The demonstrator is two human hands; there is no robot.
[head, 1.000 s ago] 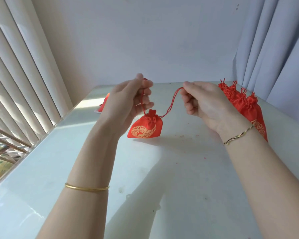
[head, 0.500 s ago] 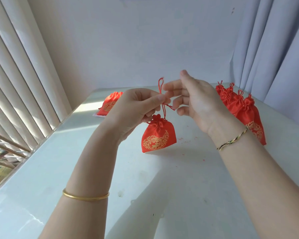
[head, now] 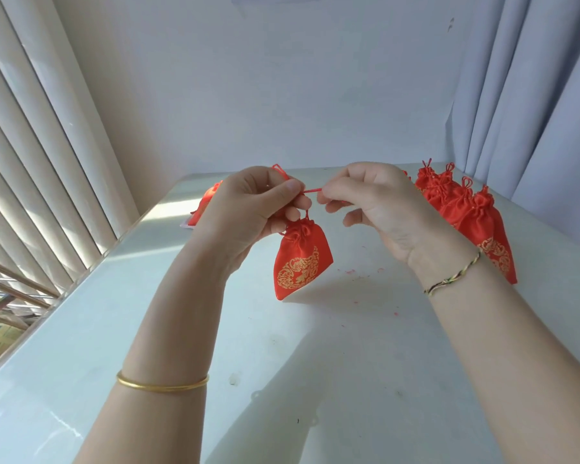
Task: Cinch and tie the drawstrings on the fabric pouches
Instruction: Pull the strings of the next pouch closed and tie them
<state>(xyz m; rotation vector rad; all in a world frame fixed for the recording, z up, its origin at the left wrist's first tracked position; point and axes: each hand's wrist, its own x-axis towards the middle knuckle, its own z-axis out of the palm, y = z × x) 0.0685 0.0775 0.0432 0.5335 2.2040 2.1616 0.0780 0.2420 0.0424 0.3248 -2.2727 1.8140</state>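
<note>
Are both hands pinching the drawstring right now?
Yes: the left hand and the right hand each pinch the drawstring, a short red stretch running between them above the pouch.

wall: plain white wall (head: 282, 78) behind the tabletop, bare and bluish in shade; small dark mark (head: 451, 23) top right
left side: vertical blinds (head: 31, 145), cream slats, sunlit stripes between them
window gap: bottom left under the slats, metal rails (head: 4, 296) and blurred yellow-green outside
right side: pale grey-blue curtain (head: 533, 95), hangs in folds down to the tabletop's far right corner
tabletop: glossy white tabletop (head: 349, 363), fills the lower frame, runs to the back wall; scuffs and small red specks (head: 359, 272) mid-surface
light: daylight from the left; bright sun patch (head: 168, 209) on the far left of the tabletop, glare along its left edge
floor: not visible
</note>
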